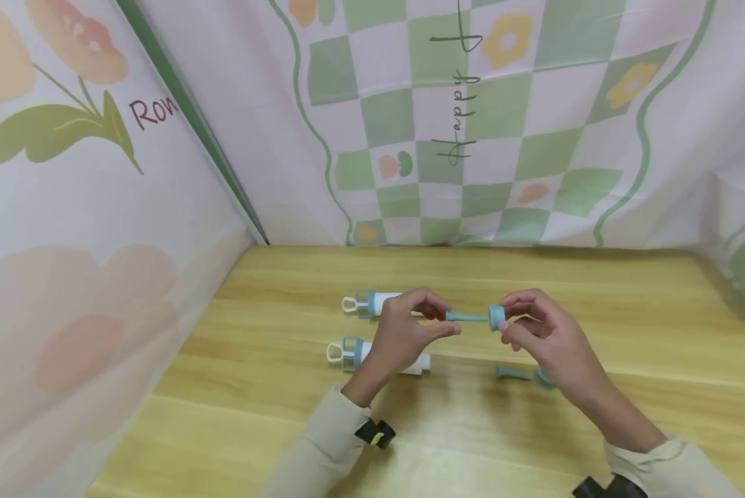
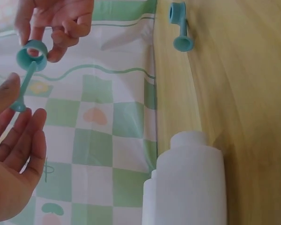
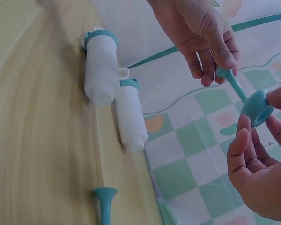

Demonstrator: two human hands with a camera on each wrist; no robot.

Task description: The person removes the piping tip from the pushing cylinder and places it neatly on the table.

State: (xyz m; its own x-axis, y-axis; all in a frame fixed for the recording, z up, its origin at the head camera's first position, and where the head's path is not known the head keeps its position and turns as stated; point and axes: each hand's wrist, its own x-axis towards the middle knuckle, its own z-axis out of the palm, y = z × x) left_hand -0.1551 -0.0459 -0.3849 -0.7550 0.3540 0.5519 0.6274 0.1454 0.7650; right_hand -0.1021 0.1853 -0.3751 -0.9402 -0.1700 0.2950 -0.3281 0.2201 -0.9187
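Both hands hold one teal plastic piece (image 1: 470, 317), a ring joined to a thin stem with a flared end, level above the table. My left hand (image 1: 403, 332) pinches the flared end between thumb and fingers. On the other side, my right hand (image 1: 549, 342) grips the ring (image 3: 257, 108) with its thumb and fingertips. A second teal piece of the same shape (image 2: 183, 33) lies on the table, partly hidden by my right hand in the head view. Two white bottles lie on their sides near my left hand, the nearer one (image 3: 101, 75) partly behind my wrist.
The farther white bottle (image 3: 131, 115) lies beside the nearer one; both have teal collars and white loops. The wooden table (image 1: 254, 415) meets a printed cloth (image 1: 384, 69) at the back and another patterned cloth (image 1: 86, 277) at the left.
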